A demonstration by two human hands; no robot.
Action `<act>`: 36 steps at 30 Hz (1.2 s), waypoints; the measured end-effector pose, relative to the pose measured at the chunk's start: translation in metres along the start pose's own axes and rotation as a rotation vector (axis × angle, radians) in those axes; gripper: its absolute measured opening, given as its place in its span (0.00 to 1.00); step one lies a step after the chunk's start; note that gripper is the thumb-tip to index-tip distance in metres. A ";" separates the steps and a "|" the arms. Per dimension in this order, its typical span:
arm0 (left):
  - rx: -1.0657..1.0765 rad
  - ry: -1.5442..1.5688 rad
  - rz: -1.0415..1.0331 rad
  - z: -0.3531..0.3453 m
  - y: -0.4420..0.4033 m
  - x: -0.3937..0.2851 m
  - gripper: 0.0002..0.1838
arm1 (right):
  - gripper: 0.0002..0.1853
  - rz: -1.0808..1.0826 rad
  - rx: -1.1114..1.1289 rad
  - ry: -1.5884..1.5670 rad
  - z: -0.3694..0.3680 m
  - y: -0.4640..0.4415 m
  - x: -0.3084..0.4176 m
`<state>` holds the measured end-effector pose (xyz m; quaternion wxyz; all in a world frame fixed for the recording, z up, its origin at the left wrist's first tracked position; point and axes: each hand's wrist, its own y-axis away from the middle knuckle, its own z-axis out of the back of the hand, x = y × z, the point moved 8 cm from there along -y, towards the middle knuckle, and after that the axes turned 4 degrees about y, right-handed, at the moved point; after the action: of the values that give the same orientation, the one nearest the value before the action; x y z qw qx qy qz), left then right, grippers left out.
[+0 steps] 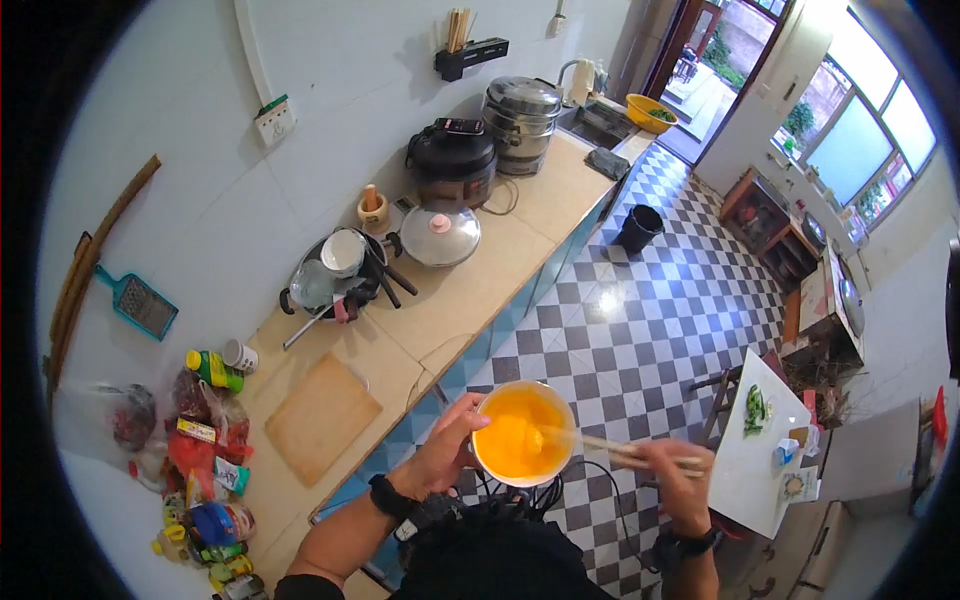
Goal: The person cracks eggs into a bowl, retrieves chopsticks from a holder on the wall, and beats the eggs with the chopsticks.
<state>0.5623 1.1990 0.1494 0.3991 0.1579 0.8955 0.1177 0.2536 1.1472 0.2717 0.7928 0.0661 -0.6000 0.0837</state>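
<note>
My left hand (448,447) grips a white bowl (483,465) by its left rim, thumb over the edge. Inside the bowl is bright orange-yellow beaten egg (515,425), with a paler swirl in the middle. A pair of chopsticks (610,446) reaches into the egg from the right, their tips blurred by motion. Closed around the other end of the chopsticks is my right hand (680,480). The bowl is held in the air in front of my body, over the floor beside the counter.
Along the counter (520,225) stand a cutting board (322,420), a pan of dishes (335,270), a lidded pot (440,237), a rice cooker (450,165) and a steamer (522,125). Condiment bottles (222,525) crowd the near end. To the right, a white table (762,480) carries green vegetables (755,410).
</note>
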 end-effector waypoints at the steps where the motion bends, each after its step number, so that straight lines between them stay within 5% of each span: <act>1: 0.000 0.002 -0.001 0.000 0.001 -0.001 0.28 | 0.11 0.000 0.001 0.001 0.001 0.003 -0.001; 8: -0.006 -0.057 0.072 0.001 -0.003 -0.003 0.30 | 0.11 -0.119 0.177 -0.071 -0.016 -0.001 -0.003; 10: -0.007 -0.063 0.095 0.001 -0.002 -0.001 0.30 | 0.11 -0.091 -0.066 -0.078 -0.003 -0.005 0.002; 12: 0.012 -0.013 0.108 -0.003 -0.002 0.000 0.30 | 0.11 -0.123 0.054 -0.024 -0.004 -0.002 -0.017; 16: 0.019 -0.017 0.095 0.001 -0.003 0.007 0.29 | 0.11 -0.083 -0.091 -0.197 0.003 -0.009 -0.006; 18: 0.048 0.046 0.094 -0.001 -0.003 0.008 0.27 | 0.11 -0.054 0.233 -0.128 -0.012 -0.007 -0.006; 24: -0.056 -0.009 0.081 -0.005 0.012 0.001 0.26 | 0.10 -0.074 0.290 -0.114 -0.017 -0.018 -0.010; 26: -0.052 0.000 0.066 -0.010 0.017 -0.001 0.26 | 0.10 -0.013 0.092 -0.222 -0.007 -0.030 0.002; 36: -0.209 0.092 -0.071 0.001 0.045 0.019 0.30 | 0.11 -0.047 0.500 -0.206 -0.032 -0.050 -0.003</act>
<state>0.5589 1.2476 0.1509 0.3760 0.0781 0.9006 0.2035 0.2931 1.1049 0.2595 0.6885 0.2818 -0.6364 0.2035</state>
